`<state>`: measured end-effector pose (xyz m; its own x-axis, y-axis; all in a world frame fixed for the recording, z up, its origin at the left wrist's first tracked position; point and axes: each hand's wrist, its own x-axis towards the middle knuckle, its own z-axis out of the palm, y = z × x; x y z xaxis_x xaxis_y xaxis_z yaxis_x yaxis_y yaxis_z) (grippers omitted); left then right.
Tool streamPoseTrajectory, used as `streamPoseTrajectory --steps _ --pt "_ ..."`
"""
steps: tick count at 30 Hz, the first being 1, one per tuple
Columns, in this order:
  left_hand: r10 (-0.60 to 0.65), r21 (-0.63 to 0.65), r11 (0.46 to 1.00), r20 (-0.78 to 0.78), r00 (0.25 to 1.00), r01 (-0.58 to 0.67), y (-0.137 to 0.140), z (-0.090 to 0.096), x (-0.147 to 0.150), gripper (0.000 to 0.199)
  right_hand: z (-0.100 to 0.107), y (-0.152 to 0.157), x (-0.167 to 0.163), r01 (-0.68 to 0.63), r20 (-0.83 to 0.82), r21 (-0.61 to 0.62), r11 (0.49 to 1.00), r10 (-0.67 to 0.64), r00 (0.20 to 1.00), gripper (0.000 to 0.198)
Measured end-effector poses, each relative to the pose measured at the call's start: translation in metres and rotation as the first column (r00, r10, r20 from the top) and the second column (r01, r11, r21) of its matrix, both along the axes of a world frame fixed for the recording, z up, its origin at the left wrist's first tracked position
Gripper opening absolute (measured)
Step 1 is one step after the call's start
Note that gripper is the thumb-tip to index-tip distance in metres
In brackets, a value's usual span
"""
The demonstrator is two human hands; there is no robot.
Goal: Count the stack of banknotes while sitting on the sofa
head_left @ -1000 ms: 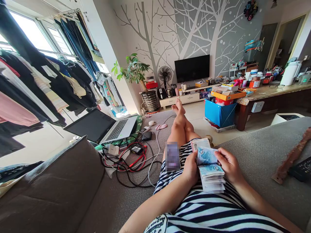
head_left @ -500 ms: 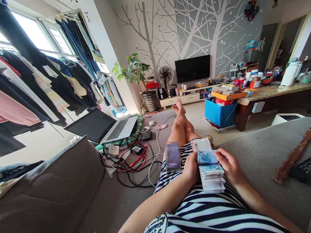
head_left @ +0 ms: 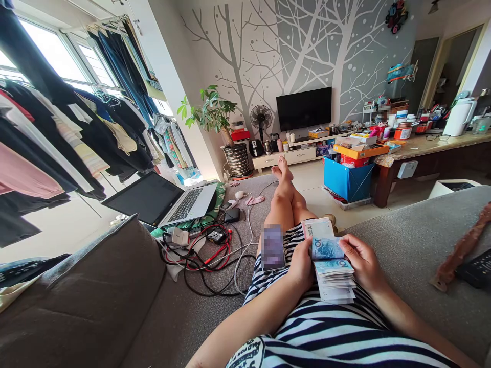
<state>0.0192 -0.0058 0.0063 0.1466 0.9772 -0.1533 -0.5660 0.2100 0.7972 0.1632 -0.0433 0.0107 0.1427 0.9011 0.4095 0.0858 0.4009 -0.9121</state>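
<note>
My left hand (head_left: pixel 302 265) grips the left side of a bundle of banknotes (head_left: pixel 335 284) above my lap, its thumb on the front. A blue 10 banknote (head_left: pixel 327 249) stands at the top of the bundle. My right hand (head_left: pixel 359 259) pinches that note's right edge between thumb and fingers. Below it the other notes fan downward in a layered stack over the striped clothing. Behind the blue note, a paler note (head_left: pixel 319 228) shows its upper part. A phone (head_left: pixel 273 247) with a blurred screen lies on my thigh, left of the hands.
On the sofa (head_left: pixel 215 317) to the left are an open laptop (head_left: pixel 184 204), tangled black and red cables (head_left: pixel 207 260) and a white charger (head_left: pixel 180 236). A dark remote-like object (head_left: pixel 475 268) lies at the right. Beyond stand a blue box (head_left: pixel 347 179) and a cluttered table (head_left: pixel 418 145).
Almost nothing differs. Both hands keep their hold on the banknotes, and the top blue note has shifted very slightly.
</note>
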Motion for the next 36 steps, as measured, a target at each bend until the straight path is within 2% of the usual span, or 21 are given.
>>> streamPoseTrajectory --steps 16,21,26,30,33,36 --pt "-0.051 0.030 0.998 -0.009 0.999 0.051 0.000 0.000 0.001 0.033 0.001 0.000 0.001 0.000 0.021 -0.003 1.000 0.000 1.000 0.050" --pt "-0.028 0.021 0.999 -0.030 0.999 0.029 0.001 -0.003 0.000 0.031 -0.002 0.001 0.001 -0.006 0.020 -0.002 1.000 0.006 1.000 0.051" --pt "-0.058 0.021 0.998 0.002 0.998 0.058 0.000 -0.002 0.000 0.032 -0.004 0.001 0.001 -0.002 0.020 0.010 1.000 0.001 1.000 0.052" --pt "-0.097 0.029 0.995 0.061 0.993 0.095 0.000 -0.002 0.000 0.036 -0.006 0.001 0.002 -0.078 -0.037 0.033 0.996 0.079 0.996 0.055" --pt "-0.077 0.029 0.997 0.073 0.994 0.075 0.000 -0.002 0.000 0.039 -0.008 0.003 0.002 -0.139 -0.067 0.036 0.990 0.141 0.988 0.059" --pt "-0.051 0.010 0.999 0.062 0.997 0.051 -0.002 -0.001 0.000 0.036 -0.010 0.008 0.003 -0.073 -0.032 -0.019 0.997 0.073 0.997 0.055"
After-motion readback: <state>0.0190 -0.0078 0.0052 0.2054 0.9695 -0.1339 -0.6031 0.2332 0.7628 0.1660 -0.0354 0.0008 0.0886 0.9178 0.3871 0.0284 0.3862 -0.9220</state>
